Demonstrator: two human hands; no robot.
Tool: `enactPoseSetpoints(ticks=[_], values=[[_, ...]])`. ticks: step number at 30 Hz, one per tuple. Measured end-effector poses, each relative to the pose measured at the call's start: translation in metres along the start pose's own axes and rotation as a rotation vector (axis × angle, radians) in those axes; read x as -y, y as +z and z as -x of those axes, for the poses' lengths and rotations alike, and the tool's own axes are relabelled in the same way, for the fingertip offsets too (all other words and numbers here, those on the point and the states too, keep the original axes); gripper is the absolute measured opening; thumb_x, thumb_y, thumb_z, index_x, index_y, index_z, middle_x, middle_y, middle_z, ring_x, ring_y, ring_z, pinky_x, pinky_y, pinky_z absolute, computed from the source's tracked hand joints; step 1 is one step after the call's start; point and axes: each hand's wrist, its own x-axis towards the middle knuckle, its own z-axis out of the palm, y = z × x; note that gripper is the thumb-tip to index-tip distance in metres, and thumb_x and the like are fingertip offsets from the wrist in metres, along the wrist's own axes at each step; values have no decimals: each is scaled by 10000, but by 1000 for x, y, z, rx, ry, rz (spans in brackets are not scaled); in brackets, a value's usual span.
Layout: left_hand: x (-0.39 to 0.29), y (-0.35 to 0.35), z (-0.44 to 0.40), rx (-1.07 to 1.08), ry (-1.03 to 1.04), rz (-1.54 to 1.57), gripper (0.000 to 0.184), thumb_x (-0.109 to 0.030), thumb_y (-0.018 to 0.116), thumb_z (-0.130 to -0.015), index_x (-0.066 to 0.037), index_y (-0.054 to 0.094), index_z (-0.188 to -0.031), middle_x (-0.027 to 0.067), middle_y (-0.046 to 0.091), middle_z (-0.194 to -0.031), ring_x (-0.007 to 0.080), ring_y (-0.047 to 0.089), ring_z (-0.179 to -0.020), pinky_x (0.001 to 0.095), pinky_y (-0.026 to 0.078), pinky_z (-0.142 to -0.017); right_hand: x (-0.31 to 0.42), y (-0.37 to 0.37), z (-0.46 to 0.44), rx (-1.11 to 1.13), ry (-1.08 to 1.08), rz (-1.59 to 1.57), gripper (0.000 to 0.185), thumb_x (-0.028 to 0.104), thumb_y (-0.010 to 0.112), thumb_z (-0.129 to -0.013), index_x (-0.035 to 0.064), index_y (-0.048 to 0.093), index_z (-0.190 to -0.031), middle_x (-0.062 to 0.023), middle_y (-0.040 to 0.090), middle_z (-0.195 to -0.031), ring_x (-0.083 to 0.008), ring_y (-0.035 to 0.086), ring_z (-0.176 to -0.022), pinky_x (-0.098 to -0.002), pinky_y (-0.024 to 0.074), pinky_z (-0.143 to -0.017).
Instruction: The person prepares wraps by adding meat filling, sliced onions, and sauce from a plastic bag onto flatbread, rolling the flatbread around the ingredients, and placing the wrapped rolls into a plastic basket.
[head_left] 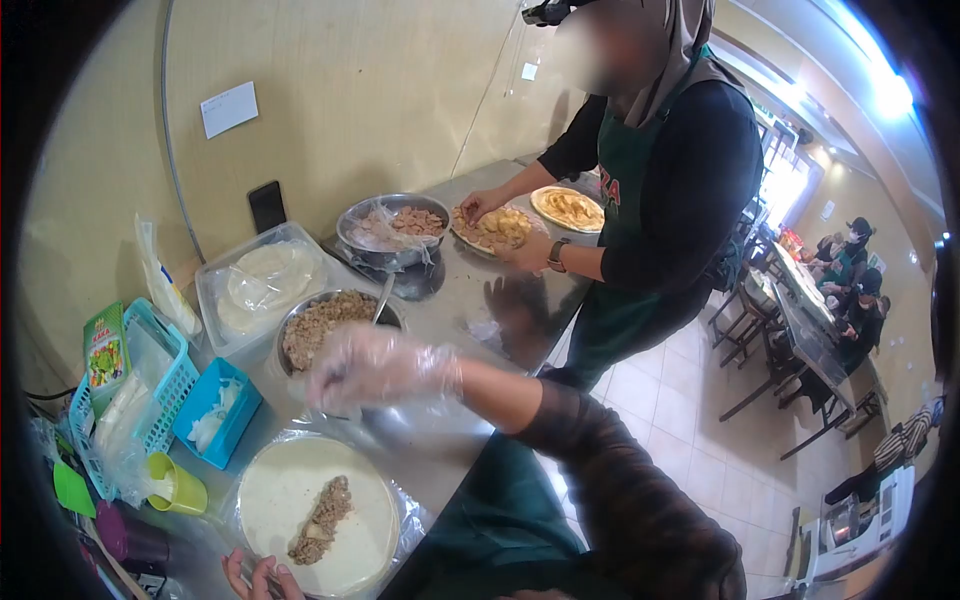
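Head: right hand (385,372) (gloved) near bowl (391,317); left hand (262,578) by dough (285,485).

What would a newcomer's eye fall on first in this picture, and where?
First, the gloved right hand, just left of centre, in front of a bowl of crumbly filling. Next, the pale dough round at the bottom, with a strip of filling on it. At the top, a co-worker in a green apron works at a topped round.
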Motion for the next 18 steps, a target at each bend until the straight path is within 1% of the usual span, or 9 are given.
enactPoseSetpoints(ticks=[1,4,5,7,8,10,13,14,18], values=[[8,2,3,6,-6,-4,174,-94,623,-846,2,664,-986,214,558,-1035,374,515,-1004,434,433,-851,-3,8,4,88,-104,-3,151,128,639,-786,6,665,-872,-114,660,-793,-203,623,-729,-322,490,-694],[36,12,21,-1,-10,41,98,-11,537,-783,39,557,-864,232,436,-1259,384,361,-1245,463,275,-1038,-17,35,17,213,-92,148,166,154,624,-814,21,663,-906,-122,657,-834,-234,621,-756,-334,481,-716],[14,10,16,16,-259,173,146,-54,594,-748,4,610,-881,207,445,-1294,424,320,-1279,506,257,-1047,-40,48,25,168,-162,201,176,164,620,-818,28,661,-923,-126,654,-857,-247,616,-770,-341,478,-729],[-10,3,6,22,-306,122,165,-13,605,-750,-7,619,-914,185,451,-1289,388,357,-1265,443,279,-1046,-65,52,34,90,-339,251,207,164,611,-822,34,651,-978,-135,646,-911,-258,609,-803,-351,471,-759],[-8,5,9,21,-356,171,175,-16,627,-746,-22,634,-921,172,469,-1269,378,365,-1264,424,289,-1040,-59,50,34,200,-136,213,204,142,611,-822,27,653,-986,-134,648,-904,-259,615,-809,-354,477,-745],[-15,1,2,15,-305,77,143,-28,647,-738,-40,656,-880,160,503,-1229,388,370,-1262,443,298,-1032,-42,52,29,239,-57,215,222,82,645,-783,26,655,-997,-144,646,-893,-271,622,-787,-350,484,-707],[-15,-1,-3,6,-286,47,136,-45,646,-744,-47,664,-878,157,504,-1231,400,367,-1264,459,304,-1031,-33,72,27,202,-101,323,239,44,662,-757,29,655,-996,-151,629,-847,-299,615,-763,-365,476,-687],[-14,0,-4,6,-294,40,136,-45,646,-744,-47,664,-878,157,504,-1231,400,367,-1264,459,304,-1031,-47,78,28,172,-253,310,252,23,674,-748,36,658,-999,-154,605,-805,-317,598,-743,-373,468,-663],[-13,0,-3,11,-290,46,140,-53,647,-744,-47,668,-883,165,502,-1232,404,361,-1270,467,309,-1028,-42,94,24,178,-267,273,235,27,682,-744,39,660,-977,-150,588,-779,-313,583,-725,-380,463,-649]])
